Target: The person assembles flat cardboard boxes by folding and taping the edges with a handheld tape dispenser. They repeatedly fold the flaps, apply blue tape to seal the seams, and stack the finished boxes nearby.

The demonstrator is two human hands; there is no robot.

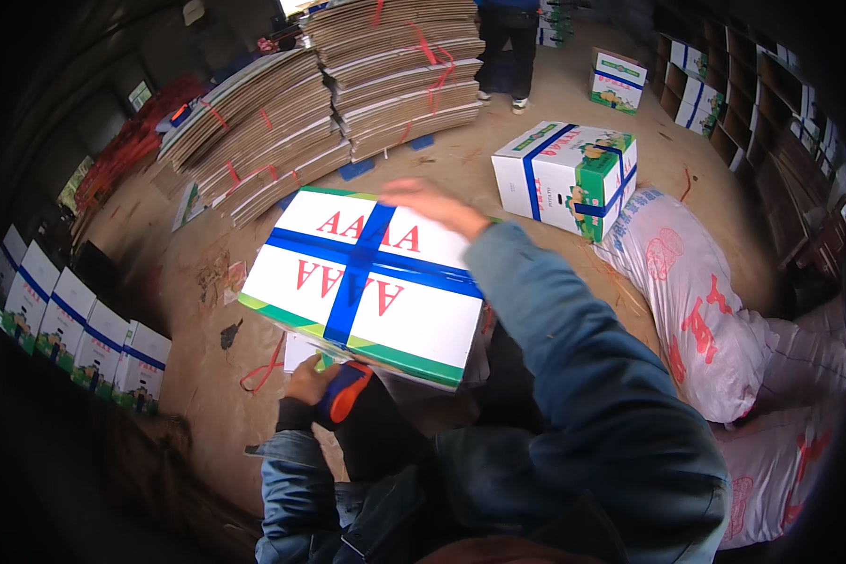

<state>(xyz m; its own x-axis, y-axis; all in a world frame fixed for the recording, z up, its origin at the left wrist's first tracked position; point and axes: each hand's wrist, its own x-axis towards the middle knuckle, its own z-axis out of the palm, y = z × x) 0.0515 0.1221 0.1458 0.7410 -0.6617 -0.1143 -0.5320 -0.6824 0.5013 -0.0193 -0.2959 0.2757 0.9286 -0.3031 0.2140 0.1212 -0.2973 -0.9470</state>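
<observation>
A dirt-floored storeroom (207, 282) is seen from above, with flattened cardboard stacked at the back and shelving along the right wall.

At the centre, a white carton (367, 282) with green edges, red lettering and a cross of blue tape is held tilted above the floor. The right hand (432, 205) is laid flat, fingers spread open, on the carton's far top edge, the blue sleeve reaching over the lid. The left hand (310, 381) is closed around a blue and orange tape dispenser (346, 390), which is pressed against the carton's near lower edge.

Just beside the carton on the right, a second taped carton (566, 177) of the same white, green and blue pattern is set on the floor. Touching it at its lower right, bulging white sacks (696, 310) printed in red are laid; what is inside them cannot be told. A third carton (618, 81) is seen further back, near the feet of another person (508, 42).

Along the left edge, a row of upright cartons (70, 329) with blue bands is lined up. Behind the held carton, two tall piles of flattened brown cardboard (348, 85) are bound with red strapping. More cartons are stored in the wooden shelving (714, 103) at the right; their contents are not visible. A loose red strap (263, 371) is lying on the floor near the left hand.
</observation>
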